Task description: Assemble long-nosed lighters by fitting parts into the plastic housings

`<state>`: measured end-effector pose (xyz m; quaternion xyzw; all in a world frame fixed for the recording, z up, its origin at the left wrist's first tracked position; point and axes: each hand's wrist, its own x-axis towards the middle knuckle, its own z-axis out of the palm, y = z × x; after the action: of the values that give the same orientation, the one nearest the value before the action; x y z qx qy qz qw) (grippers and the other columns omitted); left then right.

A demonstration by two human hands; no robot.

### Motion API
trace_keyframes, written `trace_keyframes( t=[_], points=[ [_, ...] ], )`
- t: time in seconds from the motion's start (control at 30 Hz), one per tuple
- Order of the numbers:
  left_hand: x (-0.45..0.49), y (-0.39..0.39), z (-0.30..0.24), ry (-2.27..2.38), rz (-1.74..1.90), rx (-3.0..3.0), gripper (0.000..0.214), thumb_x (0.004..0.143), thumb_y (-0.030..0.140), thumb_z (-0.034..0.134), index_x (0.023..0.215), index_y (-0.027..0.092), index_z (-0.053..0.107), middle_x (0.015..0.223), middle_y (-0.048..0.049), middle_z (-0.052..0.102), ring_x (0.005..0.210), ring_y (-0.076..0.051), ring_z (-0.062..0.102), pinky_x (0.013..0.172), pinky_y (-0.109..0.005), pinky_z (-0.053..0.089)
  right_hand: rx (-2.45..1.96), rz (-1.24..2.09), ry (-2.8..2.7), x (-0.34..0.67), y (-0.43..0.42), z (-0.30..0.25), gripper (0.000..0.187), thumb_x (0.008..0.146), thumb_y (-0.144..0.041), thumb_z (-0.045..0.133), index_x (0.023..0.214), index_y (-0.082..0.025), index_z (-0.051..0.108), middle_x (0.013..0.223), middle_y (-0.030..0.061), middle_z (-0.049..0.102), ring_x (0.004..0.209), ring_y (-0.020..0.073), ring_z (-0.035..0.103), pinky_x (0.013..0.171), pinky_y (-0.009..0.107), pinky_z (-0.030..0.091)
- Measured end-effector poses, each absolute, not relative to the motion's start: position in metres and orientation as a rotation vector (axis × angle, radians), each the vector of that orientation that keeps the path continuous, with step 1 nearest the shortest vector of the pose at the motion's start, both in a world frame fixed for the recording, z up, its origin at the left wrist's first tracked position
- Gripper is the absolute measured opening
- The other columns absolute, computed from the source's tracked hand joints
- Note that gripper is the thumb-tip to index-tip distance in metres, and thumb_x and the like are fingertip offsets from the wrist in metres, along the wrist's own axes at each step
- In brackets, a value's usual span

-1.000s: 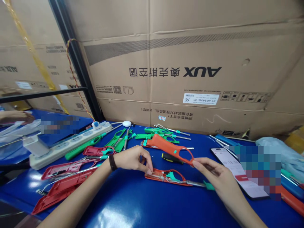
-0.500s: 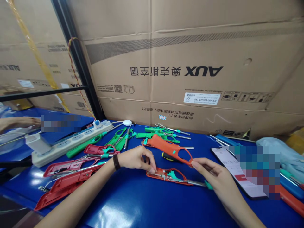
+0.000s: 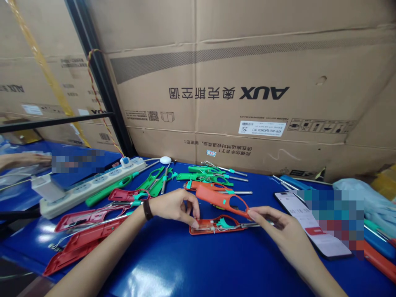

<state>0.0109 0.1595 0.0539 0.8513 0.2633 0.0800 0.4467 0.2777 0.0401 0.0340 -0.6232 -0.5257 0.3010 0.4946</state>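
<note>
An orange lighter body half (image 3: 202, 231) lies on the blue table, with a clear tank, wires, a green trigger and a metal barrel in it. Thumb and finger of my left hand (image 3: 173, 206) close on its left end. The matching orange shell half (image 3: 215, 197), with a loop-shaped opening, is pinched by its right end in my right hand (image 3: 275, 222). It hangs tilted just above and behind the body half, not joined to it. The barrel runs right, its tip hidden behind my right fingers.
Red lighter halves (image 3: 89, 237) lie left, green ones (image 3: 210, 177) at the back. A power strip (image 3: 99, 179) crosses the left side. A phone (image 3: 309, 222) and blue lighter parts (image 3: 293, 183) are on the right. Cardboard boxes (image 3: 198, 103) wall the back. Another person's hand (image 3: 27, 160) shows far left.
The body half has turned, so its barrel points more level and passes behind my right fingers. The shell half has dropped slightly leftward in my right hand.
</note>
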Motion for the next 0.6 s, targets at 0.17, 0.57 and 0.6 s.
trace_keyframes(
  t=[0.17, 0.57, 0.6],
  points=[
    [0.009, 0.157, 0.067, 0.688, 0.538, 2.252, 0.044, 0.061, 0.038, 0.081, 0.092, 0.014, 0.059, 0.09, -0.0032, 0.064, 0.073, -0.013, 0.059, 0.067, -0.026, 0.049, -1.579, 0.725, -1.331, 0.292, 0.042, 0.034, 0.036, 0.069, -0.056, 0.067, 0.08, -0.023, 0.076, 0.084, 0.0038, 0.075, 0.084, 0.0275, 0.068, 0.08, 0.032, 0.052],
    [0.033, 0.136, 0.048, 0.553, 0.663, 2.796, 0.036, 0.078, 0.04, 0.065, 0.104, 0.015, 0.068, 0.087, -0.0077, 0.07, 0.075, -0.018, 0.063, 0.071, -0.029, 0.05, -1.5, 0.866, -1.342, 0.28, 0.046, 0.026, 0.036, 0.071, -0.053, 0.067, 0.085, -0.021, 0.076, 0.091, 0.0064, 0.075, 0.089, 0.0293, 0.069, 0.086, 0.039, 0.052],
    [0.032, 0.136, 0.048, 0.548, 0.648, 2.798, 0.037, 0.078, 0.04, 0.065, 0.105, 0.015, 0.068, 0.088, -0.0079, 0.07, 0.075, -0.018, 0.063, 0.071, -0.029, 0.05, -1.492, 0.87, -1.331, 0.281, 0.047, 0.026, 0.036, 0.071, -0.052, 0.068, 0.086, -0.021, 0.076, 0.091, 0.0069, 0.075, 0.089, 0.029, 0.069, 0.085, 0.039, 0.052]
  ],
)
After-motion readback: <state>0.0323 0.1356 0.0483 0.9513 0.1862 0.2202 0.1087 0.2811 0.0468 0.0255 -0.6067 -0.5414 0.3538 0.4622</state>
